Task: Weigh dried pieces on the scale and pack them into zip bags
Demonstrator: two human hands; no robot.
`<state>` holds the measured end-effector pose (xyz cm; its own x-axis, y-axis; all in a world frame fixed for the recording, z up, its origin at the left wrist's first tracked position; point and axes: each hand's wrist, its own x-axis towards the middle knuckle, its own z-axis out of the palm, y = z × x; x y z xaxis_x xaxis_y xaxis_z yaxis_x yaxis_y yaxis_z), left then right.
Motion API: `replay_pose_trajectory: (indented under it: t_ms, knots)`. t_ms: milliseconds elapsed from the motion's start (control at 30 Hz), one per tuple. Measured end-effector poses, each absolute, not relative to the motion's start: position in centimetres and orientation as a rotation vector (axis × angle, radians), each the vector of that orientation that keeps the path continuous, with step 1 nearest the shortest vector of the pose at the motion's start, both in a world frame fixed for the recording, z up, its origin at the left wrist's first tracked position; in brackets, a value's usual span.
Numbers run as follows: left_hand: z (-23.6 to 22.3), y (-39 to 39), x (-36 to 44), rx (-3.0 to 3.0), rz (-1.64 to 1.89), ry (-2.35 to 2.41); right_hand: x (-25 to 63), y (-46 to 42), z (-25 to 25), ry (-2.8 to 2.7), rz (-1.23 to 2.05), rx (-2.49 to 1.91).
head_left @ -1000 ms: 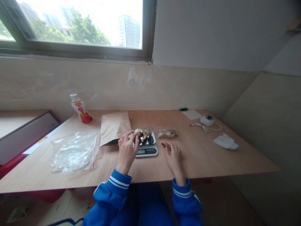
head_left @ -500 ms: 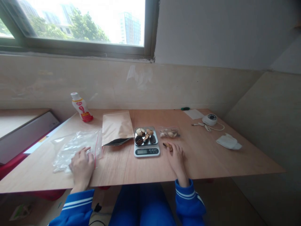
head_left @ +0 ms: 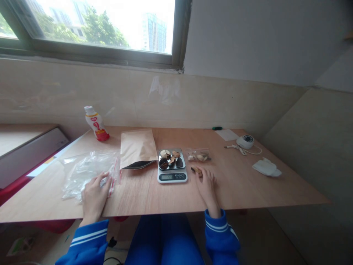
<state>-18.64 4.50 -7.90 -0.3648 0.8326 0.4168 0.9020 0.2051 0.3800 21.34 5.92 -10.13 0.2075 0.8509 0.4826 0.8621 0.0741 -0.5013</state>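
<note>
Fingers spread open, the left hand (head_left: 94,195) lay on the clear zip bag (head_left: 91,171), while the right hand's (head_left: 207,187) curled fingertips touched a brown shell piece (head_left: 196,170), any grip unclear, just beside the digital kitchen scale (head_left: 172,176).

Desk (head_left: 154,197): pale plywood, matt, fine grain, smooth. Kraft paper envelope (head_left: 137,147): matt, lightly creased, with glossy black lining (head_left: 138,165) at the mouth. Clear plastic zip bag (head_left: 85,173): thin, glossy, crinkled. Digital scale (head_left: 172,177): shiny metal pan on a smooth plastic base. Dried slice (head_left: 196,170): rough, matt, brown. Plastic bottle (head_left: 96,125): smooth, glossy, white and red.
</note>
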Motion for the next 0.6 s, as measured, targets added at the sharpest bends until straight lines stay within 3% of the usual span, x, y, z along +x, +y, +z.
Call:
replay_pose_trajectory:
  t_ms: [367, 600]
  knots:
    - [-2.5, 1.7, -10.7, -1.415, -1.669, -1.96, 17.6, 4.3, -6.9, -1.45, -0.05, -1.565]
    - [-0.8, 0.4, -2.9, -1.804, -1.962, -1.71, 8.3, 0.4, -0.3, -1.605, 0.771, -1.074]
